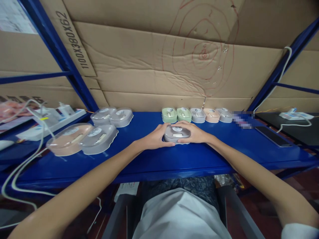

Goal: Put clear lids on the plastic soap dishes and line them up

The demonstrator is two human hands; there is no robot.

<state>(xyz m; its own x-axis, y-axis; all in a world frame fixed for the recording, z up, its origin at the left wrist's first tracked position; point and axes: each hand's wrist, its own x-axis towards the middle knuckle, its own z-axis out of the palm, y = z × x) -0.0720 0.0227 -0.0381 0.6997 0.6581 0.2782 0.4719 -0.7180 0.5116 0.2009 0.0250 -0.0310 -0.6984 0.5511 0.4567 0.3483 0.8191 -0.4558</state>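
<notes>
Grey box [177, 131], frame centre | long axis left-right | between left hand [156, 136] and right hand [196, 133] | both part-curled, clasping its ends

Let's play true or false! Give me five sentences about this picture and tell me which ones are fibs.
1. The left hand and right hand hold one grey box together. True.
2. The table is yellow. False: the table is blue.
3. Two green boxes sit side by side. True.
4. The dark flat device lies left of the hands. False: the dark flat device lies to their right.
5. Red rings are drawn on the cardboard. True.
</notes>
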